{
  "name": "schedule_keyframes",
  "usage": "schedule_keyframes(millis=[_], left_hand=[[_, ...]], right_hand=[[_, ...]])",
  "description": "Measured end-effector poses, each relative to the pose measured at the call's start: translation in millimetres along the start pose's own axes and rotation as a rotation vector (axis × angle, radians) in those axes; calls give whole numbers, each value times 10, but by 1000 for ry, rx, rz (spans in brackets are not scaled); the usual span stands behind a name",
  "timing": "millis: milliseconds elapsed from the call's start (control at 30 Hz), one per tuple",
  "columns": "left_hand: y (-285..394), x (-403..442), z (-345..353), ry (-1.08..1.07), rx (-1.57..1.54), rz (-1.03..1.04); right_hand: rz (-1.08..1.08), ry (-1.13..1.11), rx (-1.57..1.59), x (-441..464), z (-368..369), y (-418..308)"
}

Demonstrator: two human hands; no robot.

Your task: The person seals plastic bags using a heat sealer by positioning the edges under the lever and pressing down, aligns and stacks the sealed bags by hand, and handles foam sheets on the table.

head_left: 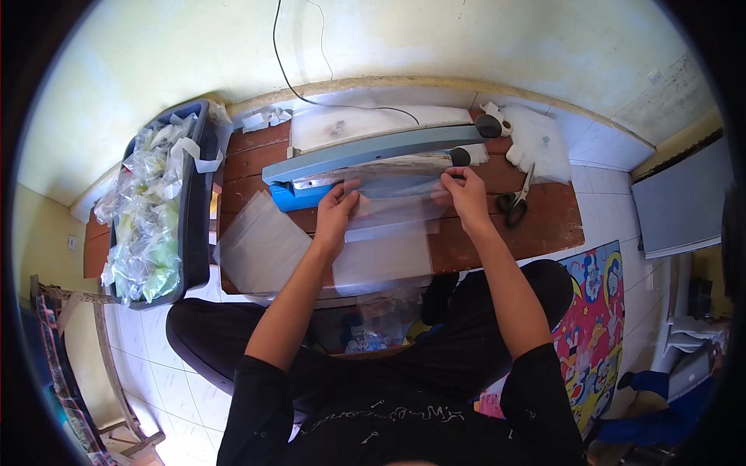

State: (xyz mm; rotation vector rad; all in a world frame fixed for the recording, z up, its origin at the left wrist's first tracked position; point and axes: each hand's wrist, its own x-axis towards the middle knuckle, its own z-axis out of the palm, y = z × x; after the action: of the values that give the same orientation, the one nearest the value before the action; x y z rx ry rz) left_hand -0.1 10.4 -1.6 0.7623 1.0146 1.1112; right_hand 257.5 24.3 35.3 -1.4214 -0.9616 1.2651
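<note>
A clear plastic sheet (396,190) is stretched between my two hands over the blue impulse sealer (299,196). My left hand (339,208) pinches its left side, and my right hand (465,193) pinches its right side near the sealer's black knob. The sealer's long grey-blue arm (373,147) is raised behind the sheet. Below my hands, more clear plastic sheets (385,260) lie at the table's near edge. Another stack of clear sheets (263,245) rests to the left of my left forearm.
Black-handled scissors (513,208) lie on the brown wooden table (556,217) at right, near white plastic sheets (540,144). A dark bin (198,171) full of plastic bags stands at left. A black cable (284,70) hangs down the wall behind.
</note>
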Motion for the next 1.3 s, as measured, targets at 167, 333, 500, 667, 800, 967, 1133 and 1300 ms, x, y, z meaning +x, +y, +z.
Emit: schedule_keyframes(millis=[167,333,500,667,800,967,1133,1300], left_hand=[[-3,-40,48,39,-24,-13],[-53,-123,122,85,-53,-26],[-152,-146,85,83,-53,-40],[-100,-203,219,167,-136,-37],[-172,-176,182,144,-144,-28],[-182,-157,180,142,-187,-39],[-175,-160,174,134,-175,-39],[-168,-156,188,135,-173,-50]], right_hand=[[-76,45,-65,-13,2,-23],[-205,88,-120,17,20,37],[-241,82,-123,47,41,59],[-350,122,-248,59,42,61],[-490,224,-458,-46,65,-68],[-630,316,-601,-174,27,-350],[-1041,509,-756,-167,-30,-505],[-1133,521,-806,-155,-18,-543]])
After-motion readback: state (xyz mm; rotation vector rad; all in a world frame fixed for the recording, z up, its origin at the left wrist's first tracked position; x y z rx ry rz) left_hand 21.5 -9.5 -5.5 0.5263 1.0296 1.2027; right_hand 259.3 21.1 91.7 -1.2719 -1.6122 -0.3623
